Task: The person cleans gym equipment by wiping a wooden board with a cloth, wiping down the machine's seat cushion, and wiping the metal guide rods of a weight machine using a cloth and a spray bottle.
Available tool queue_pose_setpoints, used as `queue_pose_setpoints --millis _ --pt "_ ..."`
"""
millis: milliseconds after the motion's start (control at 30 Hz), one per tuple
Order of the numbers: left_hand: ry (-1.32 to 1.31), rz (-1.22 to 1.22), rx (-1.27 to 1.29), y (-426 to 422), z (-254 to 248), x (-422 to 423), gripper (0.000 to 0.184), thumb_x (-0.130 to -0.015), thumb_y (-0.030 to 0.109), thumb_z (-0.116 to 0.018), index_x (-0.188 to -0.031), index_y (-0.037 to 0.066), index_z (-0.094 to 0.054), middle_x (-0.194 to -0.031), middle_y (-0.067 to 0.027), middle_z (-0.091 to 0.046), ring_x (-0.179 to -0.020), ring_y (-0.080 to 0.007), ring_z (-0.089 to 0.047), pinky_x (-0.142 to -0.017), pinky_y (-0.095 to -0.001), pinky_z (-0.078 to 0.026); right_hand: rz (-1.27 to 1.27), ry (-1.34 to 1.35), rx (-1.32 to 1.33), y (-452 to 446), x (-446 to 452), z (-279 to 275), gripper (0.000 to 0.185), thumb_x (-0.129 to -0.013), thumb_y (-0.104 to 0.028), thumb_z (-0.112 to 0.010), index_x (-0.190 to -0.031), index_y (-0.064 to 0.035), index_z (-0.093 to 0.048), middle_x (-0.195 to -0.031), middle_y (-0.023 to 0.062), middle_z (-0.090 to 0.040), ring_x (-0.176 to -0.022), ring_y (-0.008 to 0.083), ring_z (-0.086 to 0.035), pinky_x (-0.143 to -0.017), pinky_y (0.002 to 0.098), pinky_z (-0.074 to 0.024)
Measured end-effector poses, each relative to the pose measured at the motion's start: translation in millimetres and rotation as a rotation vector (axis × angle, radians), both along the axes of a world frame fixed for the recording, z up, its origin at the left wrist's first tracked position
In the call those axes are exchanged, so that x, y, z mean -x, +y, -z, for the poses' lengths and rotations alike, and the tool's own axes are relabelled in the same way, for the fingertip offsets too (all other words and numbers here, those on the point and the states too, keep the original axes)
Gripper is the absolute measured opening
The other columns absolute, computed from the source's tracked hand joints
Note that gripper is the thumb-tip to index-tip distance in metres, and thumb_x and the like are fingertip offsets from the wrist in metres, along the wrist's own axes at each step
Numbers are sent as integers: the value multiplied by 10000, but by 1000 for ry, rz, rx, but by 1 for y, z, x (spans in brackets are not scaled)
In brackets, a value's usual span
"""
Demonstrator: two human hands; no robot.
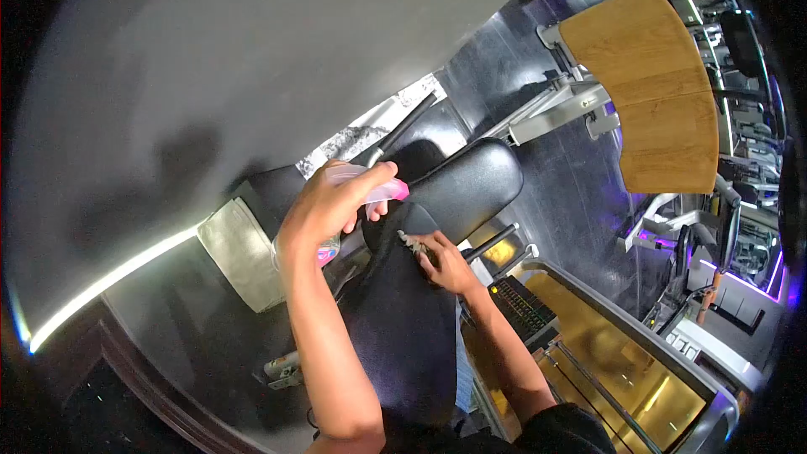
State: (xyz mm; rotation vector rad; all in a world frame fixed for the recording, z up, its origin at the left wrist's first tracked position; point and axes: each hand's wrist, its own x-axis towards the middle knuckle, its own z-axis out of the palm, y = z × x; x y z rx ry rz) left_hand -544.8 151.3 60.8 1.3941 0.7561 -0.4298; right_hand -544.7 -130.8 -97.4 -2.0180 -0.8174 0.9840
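My left hand [324, 214] is wrapped round a spray bottle [386, 192] with a clear whitish head and a pink nozzle tip. Part of the bottle's body, with a coloured label, shows below the wrist; the rest is hidden by my hand. Pinched in my right hand [443, 263] is a crumpled pale wipe [409, 242], pressed against the upper edge of a long black pad [395, 319]. Just beyond both hands lies a second, rounded black pad [471, 181] of the exercise machine.
A curved wooden panel [660, 92] on a grey metal frame stands at the right. Near my right forearm is a weight stack [523, 311] behind a gold-tinted panel [647, 370]. A grey wall [252, 50] rises on the left, with a pale pad [244, 256] beside it.
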Motion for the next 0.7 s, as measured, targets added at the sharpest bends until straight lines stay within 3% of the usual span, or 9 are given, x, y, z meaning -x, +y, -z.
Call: queue_pose_setpoints --millis 167,333,433,700 --pt "-28 252 -37 -22 6 -16 472 -879 462 -581 -754 28 -723 -588 -20 -615 -427 -82 -467 -426 -254 -367 81 -97 93 9 -4 15 377 -854 -104 -609 -1231 -112 -596 -1051 212 -616 -1016 422 -589 -920 467 -469" --pt "-32 346 10 -31 17 -22 497 -886 462 -569 -804 -4 -719 -635 -68 -644 -429 -116 -489 -413 -260 -380 128 21 66 2 16 -37 324 -832 -90 -640 -1154 -114 -667 -1048 163 -641 -959 361 -635 -859 419 -509" --pt "27 396 -32 -38 17 -24 461 -887 448 -565 -816 25 -734 -629 -42 -639 -442 -100 -487 -420 -261 -367 128 43 10 -22 30 -51 327 -817 -73 -655 -1140 -122 -677 -1032 157 -641 -932 353 -643 -840 405 -517" --pt "26 497 -36 -49 33 -27 468 -886 439 -589 -830 -9 -713 -649 -85 -654 -497 -128 -581 -382 -263 -395 350 -79 261 -45 29 14 259 -798 -130 -680 -1054 -152 -716 -955 158 -643 -886 358 -656 -814 427 -539"
